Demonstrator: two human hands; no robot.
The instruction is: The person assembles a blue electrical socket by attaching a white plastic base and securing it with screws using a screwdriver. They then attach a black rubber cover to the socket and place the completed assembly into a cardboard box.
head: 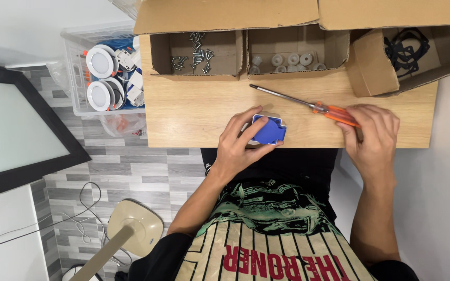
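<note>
Left hand (238, 148): wraps around the blue cap (268, 130) near the table's front edge.
Right hand (373, 136): fingers closed on the orange handle of the screwdriver (308, 105), which lies flat.
Table (194, 114): light wood.
Boxes: screws (198, 52) in one, white rings (287, 61) in the next, black rings (407, 47) in the tilted one.
</note>
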